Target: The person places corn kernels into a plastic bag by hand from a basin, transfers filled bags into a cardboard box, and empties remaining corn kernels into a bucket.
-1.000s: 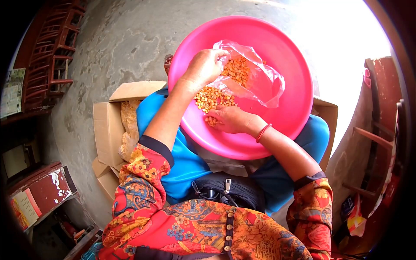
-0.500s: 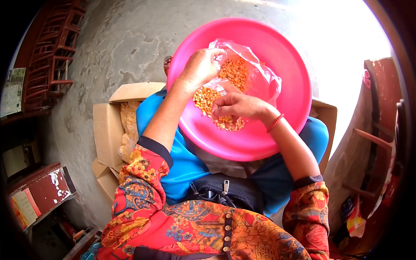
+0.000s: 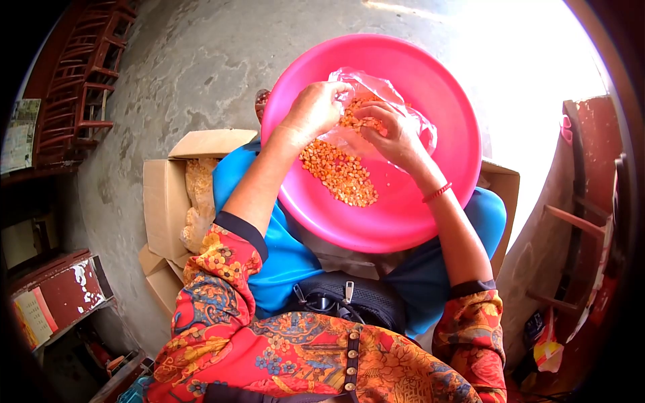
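Note:
A large pink basin [image 3: 430, 201] rests across my lap. Inside it lies a clear plastic bag [image 3: 420, 127] with orange corn kernels in it, and a loose pile of corn kernels [image 3: 339, 173] sits on the basin floor beside it. My left hand [image 3: 316, 111] pinches the bag's rim at the far left. Over the bag's mouth, my right hand [image 3: 393, 138] has its fingers curled around some corn kernels, partly hidden by the fingers.
Left of my legs stands an open cardboard box [image 3: 164, 195] with bags of yellowish pieces [image 3: 198, 195]. Another cardboard box [image 3: 507, 195] shows at my right. A dark waist bag [image 3: 342, 295] lies against my belly. Wooden furniture [image 3: 94, 87] stands at the far left.
My right hand has moved from the loose pile up and away to the bag's mouth, uncovering the pile. My left hand keeps its hold on the bag's rim.

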Tool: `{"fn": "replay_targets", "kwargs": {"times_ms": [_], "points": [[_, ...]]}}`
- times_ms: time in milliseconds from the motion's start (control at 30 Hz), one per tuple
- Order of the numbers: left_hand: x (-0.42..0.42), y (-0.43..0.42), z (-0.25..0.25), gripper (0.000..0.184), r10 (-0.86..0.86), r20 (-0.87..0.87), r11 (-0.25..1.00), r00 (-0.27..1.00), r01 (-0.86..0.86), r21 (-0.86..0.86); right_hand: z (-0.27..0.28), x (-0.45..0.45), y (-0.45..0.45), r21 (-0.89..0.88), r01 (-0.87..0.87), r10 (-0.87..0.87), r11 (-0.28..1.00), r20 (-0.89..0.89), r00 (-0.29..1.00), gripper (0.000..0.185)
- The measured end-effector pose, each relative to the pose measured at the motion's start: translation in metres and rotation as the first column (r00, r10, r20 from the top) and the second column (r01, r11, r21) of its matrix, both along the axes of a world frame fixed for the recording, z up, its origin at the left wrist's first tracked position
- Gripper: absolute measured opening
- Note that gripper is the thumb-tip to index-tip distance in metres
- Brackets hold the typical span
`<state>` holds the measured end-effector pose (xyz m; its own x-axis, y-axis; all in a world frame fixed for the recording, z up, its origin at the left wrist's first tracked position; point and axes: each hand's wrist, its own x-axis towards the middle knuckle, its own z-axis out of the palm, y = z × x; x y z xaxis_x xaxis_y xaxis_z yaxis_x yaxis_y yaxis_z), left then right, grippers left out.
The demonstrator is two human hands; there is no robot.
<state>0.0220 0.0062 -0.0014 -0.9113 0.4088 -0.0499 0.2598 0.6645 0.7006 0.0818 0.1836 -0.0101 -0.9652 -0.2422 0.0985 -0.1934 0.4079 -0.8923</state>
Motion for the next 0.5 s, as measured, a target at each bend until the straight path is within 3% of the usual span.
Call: {"fn": "replay_targets", "kwargs": {"times_ms": [67,100,133,200,267,333,367,400,467,500], "points": [[0.000,0.000,-0.001,0.036,0.003,-0.016,1.000,1.000,-0.002,0.002,0.011,0.000,-0.002,0.104,-0.095,0.092,0.990,0.027,0.995,0.014],[0.000,-0.001,-0.001,0.037,0.001,-0.009,1.000,1.000,-0.001,0.008,0.017,0.004,-0.004,-0.038,-0.190,0.194,0.981,0.222,0.956,0.010],[0.000,-0.001,-0.001,0.037,0.000,-0.002,1.000,1.000,0.000,0.013,0.018,0.007,-0.007,-0.099,-0.278,0.295,0.955,0.288,0.911,0.010],[-0.001,-0.001,0.000,0.037,0.000,-0.001,1.000,1.000,0.000,0.018,0.008,0.016,-0.009,0.099,-0.478,0.442,0.873,0.255,0.860,0.011],[0.000,-0.001,0.000,0.037,-0.003,0.004,1.000,1.000,0.003,0.022,-0.007,0.026,-0.014,0.281,-0.541,0.455,0.793,0.318,0.832,0.022],[-0.001,-0.001,0.000,0.038,0.000,-0.003,1.000,1.000,0.000,0.021,-0.038,0.038,-0.017,0.314,-0.439,0.461,0.842,0.004,0.887,0.029],[-0.001,-0.001,0.000,0.038,0.000,-0.002,1.000,1.000,0.000,0.021,-0.048,0.040,-0.018,0.313,-0.440,0.461,0.842,0.005,0.887,0.029],[-0.001,-0.001,-0.001,0.038,-0.014,-0.024,0.999,1.000,0.015,0.028,-0.052,0.041,-0.021,0.422,-0.380,0.477,0.823,-0.152,0.865,0.030],[-0.002,-0.002,-0.002,0.038,-0.029,-0.045,0.999,0.999,0.030,0.034,-0.056,0.043,-0.026,0.515,-0.300,0.497,0.803,-0.301,0.814,0.030],[-0.003,-0.001,-0.002,0.038,-0.030,-0.034,0.999,0.999,0.031,0.027,-0.054,0.045,-0.029,0.490,-0.403,0.506,0.773,-0.092,0.858,0.030]]}}
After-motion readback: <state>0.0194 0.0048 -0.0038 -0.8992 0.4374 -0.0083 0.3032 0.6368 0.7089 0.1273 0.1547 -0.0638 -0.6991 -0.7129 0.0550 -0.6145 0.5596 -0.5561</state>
